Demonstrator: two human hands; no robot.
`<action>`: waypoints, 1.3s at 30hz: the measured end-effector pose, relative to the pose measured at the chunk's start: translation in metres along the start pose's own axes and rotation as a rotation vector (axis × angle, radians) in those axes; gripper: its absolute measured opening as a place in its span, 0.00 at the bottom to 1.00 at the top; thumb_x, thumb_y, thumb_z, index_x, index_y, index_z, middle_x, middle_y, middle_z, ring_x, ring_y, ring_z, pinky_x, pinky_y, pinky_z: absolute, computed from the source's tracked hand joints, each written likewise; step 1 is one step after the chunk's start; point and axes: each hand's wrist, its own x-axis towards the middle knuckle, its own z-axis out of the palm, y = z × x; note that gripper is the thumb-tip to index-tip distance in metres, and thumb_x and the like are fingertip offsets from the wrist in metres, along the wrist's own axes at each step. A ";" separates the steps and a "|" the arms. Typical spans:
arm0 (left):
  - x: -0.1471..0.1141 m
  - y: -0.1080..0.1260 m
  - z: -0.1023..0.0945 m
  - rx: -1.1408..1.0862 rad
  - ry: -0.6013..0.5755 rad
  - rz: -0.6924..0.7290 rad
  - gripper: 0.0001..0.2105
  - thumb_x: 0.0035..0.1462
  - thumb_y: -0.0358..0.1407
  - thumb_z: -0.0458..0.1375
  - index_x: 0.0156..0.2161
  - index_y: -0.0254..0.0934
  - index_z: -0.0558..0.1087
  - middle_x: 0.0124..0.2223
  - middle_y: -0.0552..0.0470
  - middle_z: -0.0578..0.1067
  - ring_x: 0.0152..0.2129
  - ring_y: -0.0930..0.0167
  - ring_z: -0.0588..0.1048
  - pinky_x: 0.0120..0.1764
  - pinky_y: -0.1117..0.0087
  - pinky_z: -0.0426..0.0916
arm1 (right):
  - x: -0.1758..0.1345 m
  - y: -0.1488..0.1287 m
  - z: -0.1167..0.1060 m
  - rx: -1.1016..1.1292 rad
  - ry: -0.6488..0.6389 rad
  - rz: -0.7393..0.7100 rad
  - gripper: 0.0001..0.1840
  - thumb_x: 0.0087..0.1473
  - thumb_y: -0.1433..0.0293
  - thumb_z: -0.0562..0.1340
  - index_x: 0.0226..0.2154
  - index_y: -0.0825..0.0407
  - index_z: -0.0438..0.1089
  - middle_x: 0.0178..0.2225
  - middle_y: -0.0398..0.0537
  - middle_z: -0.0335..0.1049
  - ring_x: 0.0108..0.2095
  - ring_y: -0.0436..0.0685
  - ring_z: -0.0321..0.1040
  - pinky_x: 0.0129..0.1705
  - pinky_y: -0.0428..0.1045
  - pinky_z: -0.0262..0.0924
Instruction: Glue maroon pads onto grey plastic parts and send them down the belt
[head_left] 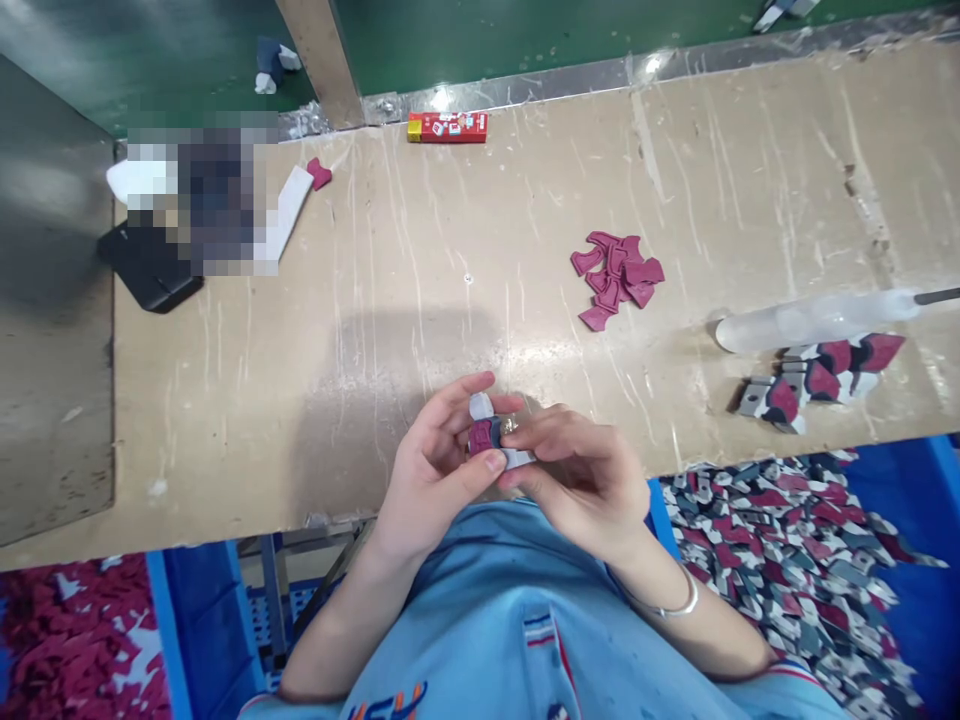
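Note:
Close to my body, over the table's near edge, both hands are together on one small toy part point(484, 434) in maroon, dark grey and white. My left hand point(442, 460) grips it from the left, thumb pressed on its lower side. On the right side my right hand point(589, 465) pinches its white and grey end between thumb and fingers. Parts of the piece are hidden by my fingers. Ahead and to the right lies a loose pile of maroon plastic pieces point(616, 275). Several assembled maroon, grey and white parts point(814, 380) stand at the table's right.
A whitish-handled tool point(817, 318) lies beside the assembled parts. A red box point(448, 128) is at the back edge. At left are a black object point(150, 268) and a metal panel point(52, 300). Blue bins point(202, 620) below the table hold many pieces.

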 end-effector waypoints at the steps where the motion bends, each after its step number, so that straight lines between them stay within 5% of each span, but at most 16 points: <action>1: 0.000 -0.001 0.001 -0.008 0.007 -0.004 0.28 0.59 0.48 0.75 0.61 0.47 0.75 0.57 0.46 0.84 0.54 0.58 0.85 0.49 0.62 0.84 | 0.000 0.001 0.000 0.002 0.009 0.002 0.09 0.69 0.70 0.70 0.46 0.44 0.69 0.37 0.45 0.82 0.35 0.57 0.83 0.38 0.53 0.81; 4: 0.002 -0.002 0.002 -0.035 0.047 -0.011 0.29 0.57 0.47 0.77 0.61 0.48 0.74 0.59 0.47 0.83 0.51 0.63 0.85 0.51 0.65 0.83 | 0.001 0.002 0.001 0.014 0.089 -0.016 0.08 0.69 0.69 0.70 0.45 0.45 0.70 0.36 0.45 0.81 0.36 0.58 0.82 0.39 0.53 0.81; 10: 0.001 0.002 0.007 0.085 0.153 0.119 0.19 0.56 0.48 0.77 0.42 0.40 0.78 0.48 0.47 0.86 0.43 0.64 0.87 0.46 0.66 0.84 | -0.004 0.002 0.007 0.054 0.177 0.044 0.10 0.67 0.69 0.72 0.45 0.45 0.71 0.37 0.44 0.79 0.38 0.57 0.81 0.43 0.51 0.80; 14: -0.010 0.009 0.013 0.166 0.204 0.236 0.13 0.61 0.37 0.75 0.46 0.42 0.77 0.48 0.50 0.88 0.49 0.65 0.87 0.55 0.66 0.83 | -0.006 0.001 0.004 0.171 0.116 0.239 0.16 0.70 0.61 0.69 0.56 0.42 0.69 0.43 0.47 0.80 0.42 0.57 0.82 0.44 0.50 0.80; 19: -0.011 0.006 0.014 0.211 0.180 0.321 0.17 0.61 0.31 0.74 0.52 0.42 0.75 0.52 0.50 0.88 0.46 0.68 0.88 0.52 0.69 0.83 | -0.003 -0.003 0.003 0.282 0.085 0.366 0.25 0.66 0.66 0.73 0.58 0.41 0.63 0.41 0.43 0.83 0.37 0.55 0.83 0.42 0.50 0.80; 25: -0.002 0.000 0.015 0.032 0.158 0.363 0.22 0.57 0.30 0.77 0.47 0.44 0.69 0.41 0.60 0.88 0.40 0.74 0.89 0.46 0.79 0.82 | -0.002 -0.008 0.013 0.315 0.193 0.338 0.22 0.65 0.64 0.75 0.51 0.41 0.62 0.40 0.40 0.83 0.38 0.55 0.84 0.43 0.49 0.80; 30: -0.001 0.001 0.016 -0.054 0.149 0.373 0.23 0.60 0.28 0.75 0.39 0.42 0.61 0.42 0.62 0.88 0.39 0.78 0.88 0.46 0.80 0.81 | -0.002 -0.008 0.016 0.339 0.223 0.299 0.18 0.66 0.66 0.74 0.48 0.41 0.64 0.40 0.39 0.84 0.39 0.53 0.85 0.43 0.48 0.81; 39: 0.007 -0.003 0.010 -0.019 0.176 0.440 0.19 0.64 0.34 0.73 0.38 0.42 0.63 0.43 0.58 0.88 0.41 0.74 0.89 0.45 0.77 0.83 | -0.002 -0.004 0.015 0.339 0.197 0.391 0.19 0.64 0.58 0.75 0.50 0.41 0.68 0.41 0.42 0.85 0.40 0.55 0.86 0.44 0.48 0.82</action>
